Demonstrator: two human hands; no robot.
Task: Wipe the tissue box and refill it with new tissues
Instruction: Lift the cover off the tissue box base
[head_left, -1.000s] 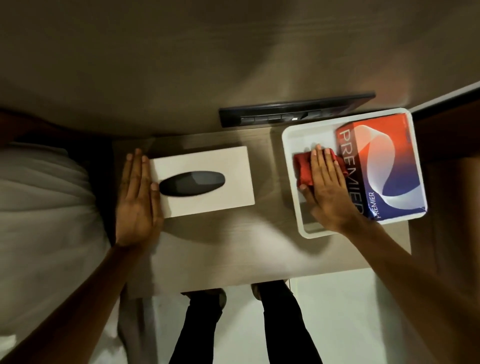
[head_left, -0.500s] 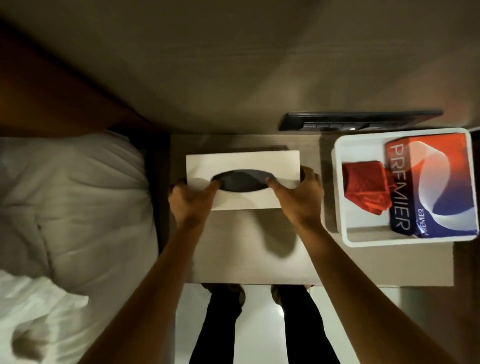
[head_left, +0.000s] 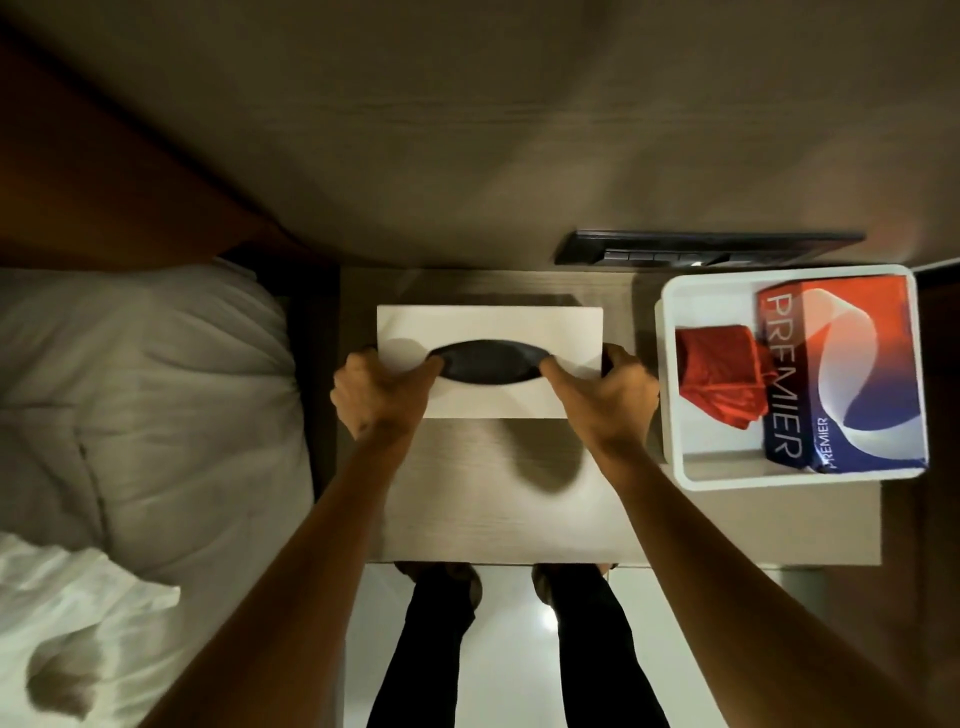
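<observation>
My left hand (head_left: 382, 395) and right hand (head_left: 602, 395) grip both ends of the tissue box (head_left: 488, 322), its long side lying left to right before me, thumbs at its dark hole

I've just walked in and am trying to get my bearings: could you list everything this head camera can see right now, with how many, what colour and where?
Tissue box: one, white with a dark oval slot, middle of the bedside table.
Bedside table: one, pale wood grain, centre.
Tray: one, white, right end of the table.
Tissue pack: one, red, white and blue, marked PREMIER, in the tray's right part.
Cloth: one, red, crumpled, in the tray's left part.
Switch panel: one, black, on the wall behind the tray.
Bedding: white, left.
Legs: two, dark trousers, below the table.
Left hand: gripping the box's left end.
Right hand: gripping the right end.
</observation>
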